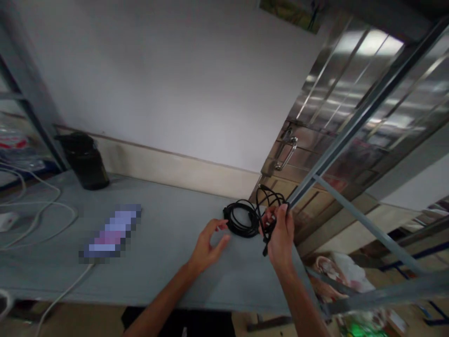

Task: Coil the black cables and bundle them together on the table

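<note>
A coiled black cable lies on the grey table near its right end. My right hand is closed around a bunch of black cable loops and holds them just above the table's right edge; a plug end hangs below the fist. My left hand hovers over the table just left of the coil. Its fingers are apart and curved, and it holds nothing.
A dark jar stands at the back left by the wall. A blurred flat object lies mid-left, with white cables further left. A metal frame post rises at the right edge beside a steel door.
</note>
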`<state>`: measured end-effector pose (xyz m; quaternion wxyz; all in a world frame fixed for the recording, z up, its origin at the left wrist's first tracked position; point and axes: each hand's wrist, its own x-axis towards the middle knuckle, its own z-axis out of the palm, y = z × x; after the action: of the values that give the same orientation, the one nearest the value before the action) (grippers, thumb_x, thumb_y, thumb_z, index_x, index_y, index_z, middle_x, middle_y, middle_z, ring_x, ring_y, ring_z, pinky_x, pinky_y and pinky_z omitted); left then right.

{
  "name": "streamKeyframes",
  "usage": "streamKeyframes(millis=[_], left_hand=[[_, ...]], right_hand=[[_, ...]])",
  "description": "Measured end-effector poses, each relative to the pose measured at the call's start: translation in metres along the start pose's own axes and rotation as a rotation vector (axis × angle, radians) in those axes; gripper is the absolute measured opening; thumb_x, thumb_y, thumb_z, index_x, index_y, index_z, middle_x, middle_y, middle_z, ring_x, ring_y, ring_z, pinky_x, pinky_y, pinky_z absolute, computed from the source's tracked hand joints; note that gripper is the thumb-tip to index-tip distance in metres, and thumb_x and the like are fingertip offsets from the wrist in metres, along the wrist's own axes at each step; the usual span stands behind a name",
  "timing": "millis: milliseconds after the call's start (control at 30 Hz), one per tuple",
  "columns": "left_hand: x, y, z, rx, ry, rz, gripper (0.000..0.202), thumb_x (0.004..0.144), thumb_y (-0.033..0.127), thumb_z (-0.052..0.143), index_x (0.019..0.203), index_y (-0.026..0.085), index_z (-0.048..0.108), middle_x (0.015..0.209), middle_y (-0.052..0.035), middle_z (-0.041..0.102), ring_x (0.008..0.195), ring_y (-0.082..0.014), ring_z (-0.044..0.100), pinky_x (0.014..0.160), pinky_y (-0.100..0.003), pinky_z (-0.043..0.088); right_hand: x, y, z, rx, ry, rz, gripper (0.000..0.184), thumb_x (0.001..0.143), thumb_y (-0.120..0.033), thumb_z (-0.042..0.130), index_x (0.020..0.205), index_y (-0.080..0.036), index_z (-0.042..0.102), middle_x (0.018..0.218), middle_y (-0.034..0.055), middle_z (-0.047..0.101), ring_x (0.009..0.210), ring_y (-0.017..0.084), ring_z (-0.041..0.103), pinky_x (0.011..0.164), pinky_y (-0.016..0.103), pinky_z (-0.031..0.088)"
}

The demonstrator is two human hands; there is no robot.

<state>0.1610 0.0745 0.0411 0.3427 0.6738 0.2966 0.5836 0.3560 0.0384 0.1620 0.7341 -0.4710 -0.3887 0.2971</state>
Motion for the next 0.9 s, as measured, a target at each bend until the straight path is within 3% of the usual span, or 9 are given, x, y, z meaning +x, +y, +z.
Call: streamKeyframes(millis=[100,167,267,367,500,600,700,800,900], left_hand=[[-0.011,0.026,0.023,-0.173,-0.065,-0.131,0.056,0.107,0.055,0.074,0.153,0.022,0.071,0.135,-0.0157,0.081,0.123,-0.0304,0.075,0.104,-0.044,0.058],[-0.006,0.041,0.041,-0.290,-0.055,-0.273,0.052,0.106,0.058,0.075,0.144,0.022,0.076,0.133,-0.0147,0.082,0.122,-0.0300,0.075,0.102,-0.041,0.059],[0.016,0.050,0.061,-0.410,-0.008,-0.406,0.051,0.094,0.064,0.087,0.114,0.018,0.083,0.104,-0.0100,0.082,0.091,-0.0230,0.074,0.074,-0.031,0.056],[0.041,0.043,0.063,-0.601,0.075,-0.509,0.056,0.078,0.062,0.101,0.104,0.015,0.083,0.093,-0.0072,0.078,0.073,-0.0166,0.064,0.059,-0.026,0.050],[0.073,0.021,0.048,-0.790,0.241,-0.619,0.044,0.072,0.043,0.105,0.094,0.013,0.082,0.091,-0.0054,0.076,0.074,-0.0135,0.065,0.070,-0.026,0.059],[0.095,0.002,0.040,-0.774,0.346,-0.669,0.026,0.079,0.028,0.097,0.079,0.016,0.073,0.082,-0.0015,0.072,0.073,-0.0117,0.066,0.080,-0.026,0.061],[0.105,-0.012,0.042,-0.732,0.355,-0.741,0.024,0.079,0.020,0.094,0.076,0.017,0.070,0.079,-0.0040,0.074,0.073,-0.0156,0.070,0.083,-0.032,0.062],[0.092,-0.010,0.050,-0.677,0.304,-0.791,0.026,0.076,0.020,0.099,0.084,0.016,0.074,0.082,-0.0091,0.078,0.081,-0.0246,0.077,0.089,-0.040,0.063],[0.057,0.017,0.057,-0.592,0.357,-0.759,0.037,0.079,0.029,0.102,0.106,0.019,0.078,0.104,-0.0098,0.083,0.113,-0.0301,0.079,0.109,-0.043,0.059]], right_hand=[[-0.007,0.019,0.006,-0.054,-0.114,0.029,0.058,0.106,-0.082,0.062,0.096,-0.025,0.058,0.077,-0.0025,0.060,0.056,0.016,0.056,0.049,0.029,0.045],[-0.004,0.027,0.008,-0.098,-0.176,0.016,0.061,0.105,-0.085,0.062,0.094,-0.024,0.061,0.080,0.0006,0.065,0.065,0.018,0.063,0.058,0.031,0.052],[0.011,0.024,0.000,-0.109,-0.180,0.006,0.065,0.103,-0.088,0.061,0.088,-0.025,0.058,0.075,-0.0009,0.064,0.063,0.017,0.063,0.061,0.030,0.053],[0.033,0.000,-0.022,-0.016,-0.151,0.008,0.066,0.098,-0.087,0.070,0.084,-0.026,0.049,0.063,-0.0105,0.044,0.045,0.009,0.042,0.047,0.024,0.042],[0.053,-0.053,-0.060,0.089,-0.090,-0.025,0.066,0.087,-0.080,0.088,0.088,-0.026,0.051,0.064,-0.0140,0.034,0.042,0.005,0.024,0.038,0.019,0.024],[0.052,-0.095,-0.083,0.098,-0.034,-0.119,0.060,0.090,-0.072,0.090,0.088,-0.024,0.054,0.065,-0.0127,0.036,0.043,0.005,0.025,0.039,0.018,0.022],[0.037,-0.129,-0.094,0.101,-0.020,-0.183,0.053,0.094,-0.066,0.090,0.092,-0.023,0.060,0.064,-0.0126,0.036,0.044,0.005,0.025,0.041,0.019,0.024],[0.012,-0.142,-0.092,0.112,-0.064,-0.166,0.051,0.098,-0.065,0.087,0.090,-0.023,0.058,0.063,-0.0123,0.033,0.045,0.005,0.025,0.043,0.020,0.026],[-0.019,-0.125,-0.083,0.083,-0.089,-0.070,0.049,0.101,-0.066,0.083,0.093,-0.024,0.058,0.068,-0.0102,0.038,0.050,0.007,0.028,0.044,0.019,0.025]])
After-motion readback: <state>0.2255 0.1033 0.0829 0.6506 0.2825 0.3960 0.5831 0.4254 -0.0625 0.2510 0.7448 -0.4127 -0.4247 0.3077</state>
